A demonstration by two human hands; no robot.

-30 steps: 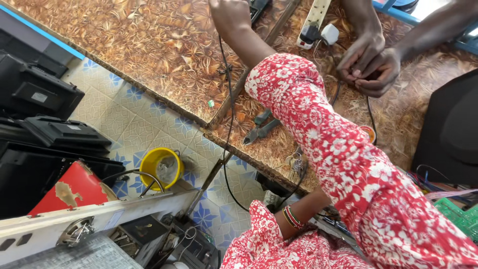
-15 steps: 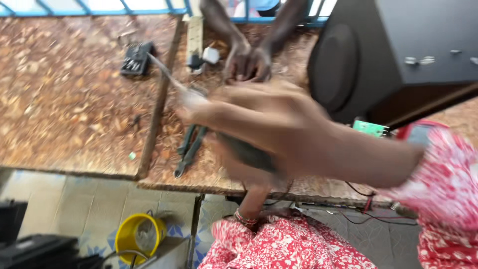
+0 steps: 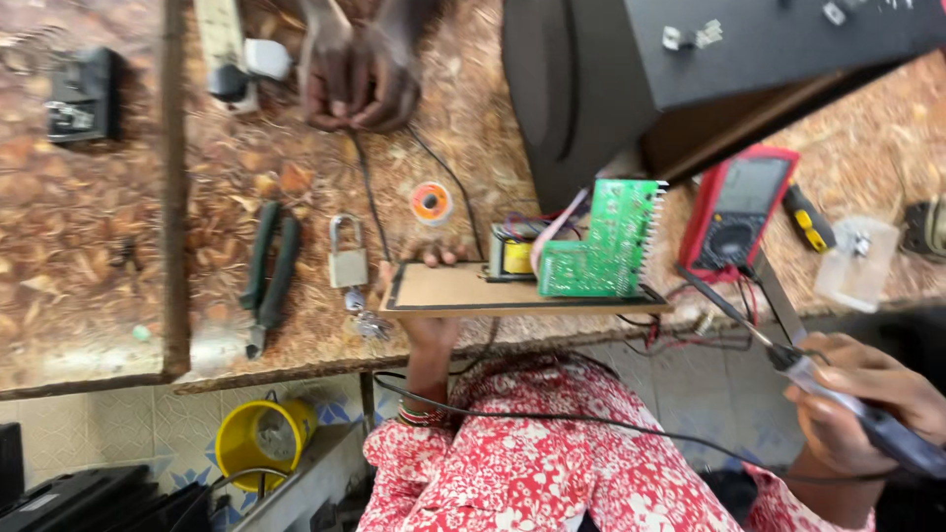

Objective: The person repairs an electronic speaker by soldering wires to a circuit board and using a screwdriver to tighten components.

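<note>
My left hand (image 3: 431, 296) holds a brown board (image 3: 463, 290) from below, fingertips curling over its far edge. On the board sit a green circuit board (image 3: 603, 242) and a small yellow transformer (image 3: 513, 254). My right hand (image 3: 859, 399) is shut on a soldering iron (image 3: 788, 353) at the lower right, its metal tip pointing up-left toward wires below a red multimeter (image 3: 735, 211). Another person's two hands (image 3: 357, 67) work on a black wire at the top of the bench.
On the brown patterned bench (image 3: 89, 286) lie green-handled pliers (image 3: 268, 272), a padlock with keys (image 3: 347, 264), an orange solder spool (image 3: 432, 202), a yellow screwdriver (image 3: 808, 221) and a clear plastic box (image 3: 855, 264). A large black speaker cabinet (image 3: 690, 69) stands behind. A yellow tub (image 3: 258, 439) sits below.
The view has swung right and down along the bench. My arm, which crossed the view blurred, has dropped away; the left hand now holds the board and the right hand the soldering iron.
</note>
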